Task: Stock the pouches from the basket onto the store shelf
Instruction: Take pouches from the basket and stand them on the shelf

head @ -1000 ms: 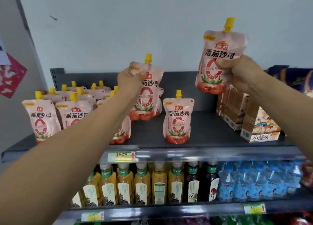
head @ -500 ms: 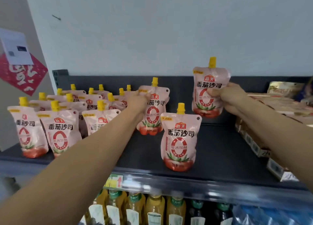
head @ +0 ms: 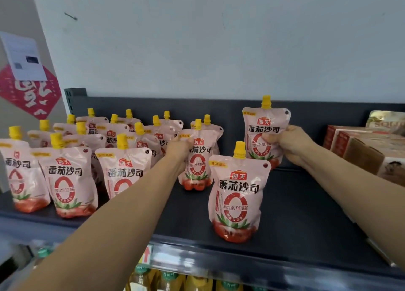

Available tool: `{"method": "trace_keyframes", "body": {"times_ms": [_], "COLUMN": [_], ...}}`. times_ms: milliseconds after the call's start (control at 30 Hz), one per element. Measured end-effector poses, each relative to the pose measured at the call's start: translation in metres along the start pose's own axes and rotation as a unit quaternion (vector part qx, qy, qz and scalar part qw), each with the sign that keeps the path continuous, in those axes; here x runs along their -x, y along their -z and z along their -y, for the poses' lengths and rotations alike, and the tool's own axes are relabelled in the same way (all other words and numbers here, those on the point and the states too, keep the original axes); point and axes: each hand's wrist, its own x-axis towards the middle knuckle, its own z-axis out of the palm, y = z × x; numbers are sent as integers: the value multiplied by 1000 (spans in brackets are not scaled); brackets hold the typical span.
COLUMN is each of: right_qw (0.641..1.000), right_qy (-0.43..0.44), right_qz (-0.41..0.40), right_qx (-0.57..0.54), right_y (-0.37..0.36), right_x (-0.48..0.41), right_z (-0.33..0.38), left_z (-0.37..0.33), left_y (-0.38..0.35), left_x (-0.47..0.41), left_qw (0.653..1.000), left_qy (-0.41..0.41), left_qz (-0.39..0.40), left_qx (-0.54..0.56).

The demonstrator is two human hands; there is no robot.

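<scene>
1. Right-hand pouch (head: 266, 135): pink, with a yellow spout cap, held upright near the back panel of the dark shelf (head: 295, 214). Compared with half a second ago it sits lower, its base now about level with the shelf surface; whether it touches cannot be told.
2. Left-hand pouch (head: 197, 159): upright, its base on the shelf, with another pouch just behind it. Its place has barely changed since the earlier frame.
3. Right hand (head: 289, 146): fingers curled tightly around the right edge and middle of its pouch, thumb across the printed front.
4. Left hand (head: 178, 148): closed over the upper left corner of its pouch, grasping it just below the cap.
5. Front pouch (head: 237, 194): stands free near the shelf's front edge, between the two forearms, touched by neither hand.
6. Stocked pouches (head: 72, 170): a group standing in rows on the left part of the shelf, caps up.
7. Cartons (head: 361, 150): brown and red boxes at the right end of the shelf, well apart from the held pouches.
8. Bottles (head: 171, 279): green-capped, on the tier below.
9. The camera view sits closer and higher than before.
</scene>
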Motion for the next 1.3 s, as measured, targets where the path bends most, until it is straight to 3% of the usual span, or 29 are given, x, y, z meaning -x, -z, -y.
{"method": "trace_keyframes", "body": {"times_ms": [533, 667, 900, 1300], "right_qw": [999, 998, 997, 997], "right_qy": [-51, -66, -70, -72], "right_qz": [-12, -15, -22, 4], "right_qx": [14, 1, 23, -8], "right_y": [-15, -23, -35, -37], "right_x": [-31, -41, -47, -68], "right_z": [-34, -41, -47, -62], "left_z": [3, 0, -13, -32], "left_y": [6, 5, 0, 4], "left_x": [-12, -8, 12, 45], "left_qw": [998, 994, 931, 886], "left_qy": [-44, -83, -237, -312], "left_qz": [40, 18, -30, -58], "left_qx": [-2, -68, -276, -339]}}
